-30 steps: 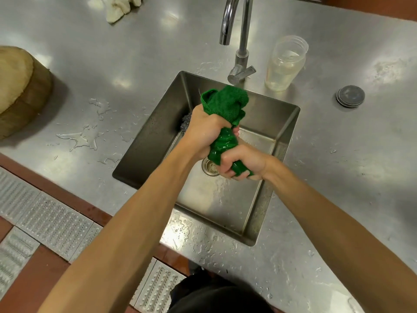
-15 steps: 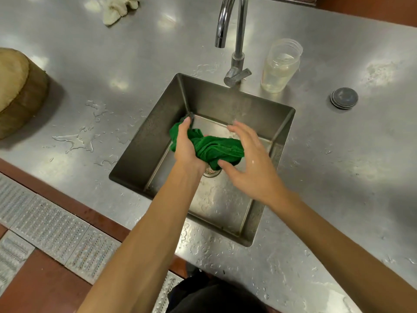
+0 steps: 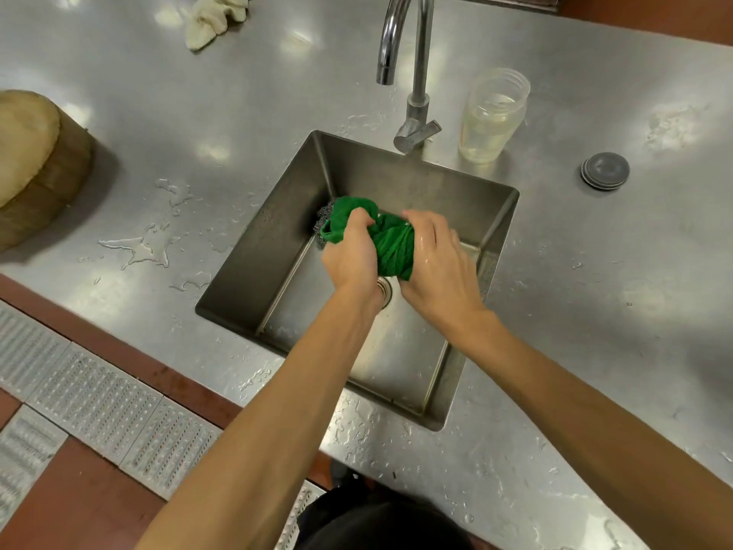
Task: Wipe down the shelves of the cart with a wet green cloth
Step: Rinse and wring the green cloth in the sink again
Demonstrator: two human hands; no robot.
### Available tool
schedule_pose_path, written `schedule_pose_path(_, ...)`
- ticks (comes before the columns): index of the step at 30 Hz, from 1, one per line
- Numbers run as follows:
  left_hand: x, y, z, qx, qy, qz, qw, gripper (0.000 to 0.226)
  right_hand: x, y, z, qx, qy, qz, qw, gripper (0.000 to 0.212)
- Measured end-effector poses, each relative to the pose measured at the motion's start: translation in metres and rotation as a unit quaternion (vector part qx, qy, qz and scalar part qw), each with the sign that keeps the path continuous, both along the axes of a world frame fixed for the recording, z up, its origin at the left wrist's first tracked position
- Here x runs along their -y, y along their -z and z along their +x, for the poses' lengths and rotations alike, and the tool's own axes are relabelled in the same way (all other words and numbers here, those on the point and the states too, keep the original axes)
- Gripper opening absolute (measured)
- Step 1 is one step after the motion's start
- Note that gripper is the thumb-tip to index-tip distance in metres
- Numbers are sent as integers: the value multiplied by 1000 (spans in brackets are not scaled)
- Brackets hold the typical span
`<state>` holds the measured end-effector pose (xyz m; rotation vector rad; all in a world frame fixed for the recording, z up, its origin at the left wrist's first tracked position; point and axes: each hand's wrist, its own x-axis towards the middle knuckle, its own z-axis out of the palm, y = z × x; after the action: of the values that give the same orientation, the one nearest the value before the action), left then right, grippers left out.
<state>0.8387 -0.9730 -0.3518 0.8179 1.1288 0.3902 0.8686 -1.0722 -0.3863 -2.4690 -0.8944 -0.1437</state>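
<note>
**Both hands grip the cloth over the sink**

Head view: the green cloth [image 3: 390,244] is bunched into a wet, twisted wad held above the sink [image 3: 277,248], towards its far left corner and over the drain [image 3: 385,290]. The left hand [image 3: 351,256] holds the cloth's left part, its fingers [image 3: 359,221] curled tightly round the fabric. The right hand [image 3: 436,264] holds the right end, its fingers [image 3: 421,223] wrapped over the top of the wad and shiny with water. The two hands sit just beside each other, with cloth showing between them and spilling out to the left.

A grey scourer [image 3: 323,221] lies in the sink's far left corner, partly hidden by the cloth. The tap [image 3: 416,53] stands at the far rim, with a clear jar [image 3: 492,117] to its right. Further right on the steel worktop [image 3: 595,311] lies a round grey lid [image 3: 605,170]. At the left edge is a wooden block [image 3: 35,164], at the far side a beige rag [image 3: 214,17]. Puddles [image 3: 139,246] lie left of the sink.
</note>
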Motion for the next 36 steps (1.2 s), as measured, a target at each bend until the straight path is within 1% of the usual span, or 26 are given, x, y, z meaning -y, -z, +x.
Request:
schedule_pose_path(1,-2,-1,1,-4,5,29,1000,13,-2,-1,1,-35,10,10,999,70)
schedule_pose_path(2,-3,-2,1,9,9,37,999,15,-4,-3,3,-71,25,22,997,63)
schedule_pose_path(4,-5,-4,4,69,11,22,997,16,-8,-7,7,-153,56,52,985,45)
schedule_pose_path(6,-6,-9,9,114,25,23,993,12,-11,-10,7,-232,69,94,966,29)
schedule_pose_path(8,-9,-12,15,132,58,49,988,20,-14,-13,8,-304,58,148,939,20)
schedule_pose_path(9,-12,-14,17,136,75,69,985,25,-15,-15,8,-351,47,175,919,18)
schedule_pose_path(11,-18,-15,19,145,120,105,976,28,-16,-19,10,-444,22,208,871,20)
schedule_pose_path(13,-22,-18,20,152,169,119,967,14,-14,-24,14,-510,-6,203,836,26)
schedule_pose_path(14,-24,-20,19,158,183,114,964,8,-13,-26,17,-540,-23,193,819,28)
schedule_pose_path(16,-29,-21,19,167,209,91,959,17,-11,-27,23,-605,-55,186,772,24)
schedule_pose_path(17,-31,-22,20,177,223,78,956,17,-12,-27,25,-638,-76,191,742,18)
schedule_pose_path(19,-34,-27,21,194,249,54,947,11,-12,-26,28,-695,-120,204,679,24)
schedule_pose_path(21,-37,-29,24,207,268,25,941,12,-15,-25,28,-738,-161,220,618,29)
schedule_pose_path(23,-40,-30,24,212,291,3,933,13,-17,-23,24,-768,-187,234,566,32)
schedule_pose_path(27,-42,-28,23,208,338,-41,917,14,-20,-12,16,-809,-205,258,486,26)
schedule_pose_path(29,-42,-26,22,215,348,-68,910,13,-20,-8,17,-828,-222,245,452,26)
schedule_pose_path(31,-43,-25,20,231,358,-96,900,13,-20,-5,20,-840,-254,226,424,32)
schedule_pose_path(35,-47,-23,17,274,380,-118,875,7,-23,-4,21,-868,-311,190,339,33)
schedule_pose_path(36,-47,-22,16,279,382,-125,872,9,-22,-4,21,-874,-314,189,320,33)
